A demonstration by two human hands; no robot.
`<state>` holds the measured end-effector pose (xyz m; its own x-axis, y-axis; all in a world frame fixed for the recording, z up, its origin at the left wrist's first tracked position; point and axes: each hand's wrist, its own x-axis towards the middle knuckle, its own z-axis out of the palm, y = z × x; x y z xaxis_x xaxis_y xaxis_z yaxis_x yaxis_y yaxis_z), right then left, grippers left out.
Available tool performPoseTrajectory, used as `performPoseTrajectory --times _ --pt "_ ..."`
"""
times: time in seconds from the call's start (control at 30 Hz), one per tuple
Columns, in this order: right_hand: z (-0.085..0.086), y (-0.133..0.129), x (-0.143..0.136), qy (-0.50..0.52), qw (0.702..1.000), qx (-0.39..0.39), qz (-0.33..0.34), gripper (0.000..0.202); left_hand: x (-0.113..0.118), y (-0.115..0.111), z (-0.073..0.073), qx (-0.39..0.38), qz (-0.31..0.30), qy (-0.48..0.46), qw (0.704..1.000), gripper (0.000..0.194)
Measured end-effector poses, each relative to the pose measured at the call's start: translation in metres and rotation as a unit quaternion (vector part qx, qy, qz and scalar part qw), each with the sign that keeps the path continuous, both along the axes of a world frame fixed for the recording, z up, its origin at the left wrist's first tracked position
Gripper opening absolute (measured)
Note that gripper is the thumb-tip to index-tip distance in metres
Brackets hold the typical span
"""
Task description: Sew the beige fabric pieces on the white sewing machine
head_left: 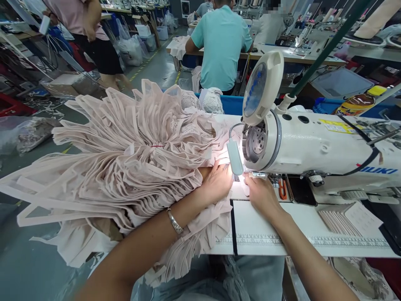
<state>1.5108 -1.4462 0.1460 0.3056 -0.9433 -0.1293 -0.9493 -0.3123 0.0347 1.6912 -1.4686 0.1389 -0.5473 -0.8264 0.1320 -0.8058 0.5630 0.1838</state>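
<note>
A white sewing machine (294, 142) stands in front of me, its lamp (234, 156) glaring over the needle area. My left hand (219, 182) lies on pale pink fabric (224, 211) left of the needle area, fingers stretched forward and partly washed out by the light. Close on the other side, my right hand (261, 194) has its fingers closed on the edge of a small pale fabric piece (246, 189). Over my left forearm spreads a large tied bundle of pale pink garment pieces (150, 167). The needle itself is hidden.
A stack of pale cards or fabric pieces (351, 219) lies on the table (260, 228) at right. Orange-handled snips (282, 190) and a dark phone-like slab (301, 190) sit by the machine. A round magnifier (261, 90) rises above it. Other people are behind.
</note>
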Motion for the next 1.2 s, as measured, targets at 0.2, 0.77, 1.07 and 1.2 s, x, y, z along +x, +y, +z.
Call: performPoseTrajectory --times 0.2,0.77,1.07,1.2 --pt "-0.017 0.005 -0.008 -0.031 0.995 -0.091 0.027 0.057 0.002 -0.001 -0.007 -0.003 -0.010 0.018 1.000 0.026" --pt "-0.032 0.003 -0.020 -0.072 0.992 -0.093 0.053 0.067 0.000 0.001 -0.014 -0.016 0.009 0.028 0.999 0.021" --pt "-0.018 0.003 -0.010 -0.043 0.998 -0.036 0.019 0.062 0.000 0.002 -0.013 -0.015 0.016 0.043 0.999 0.025" --pt "-0.014 0.004 -0.007 -0.038 0.999 -0.019 0.009 0.060 -0.001 0.003 -0.011 -0.005 0.021 0.038 0.999 0.026"
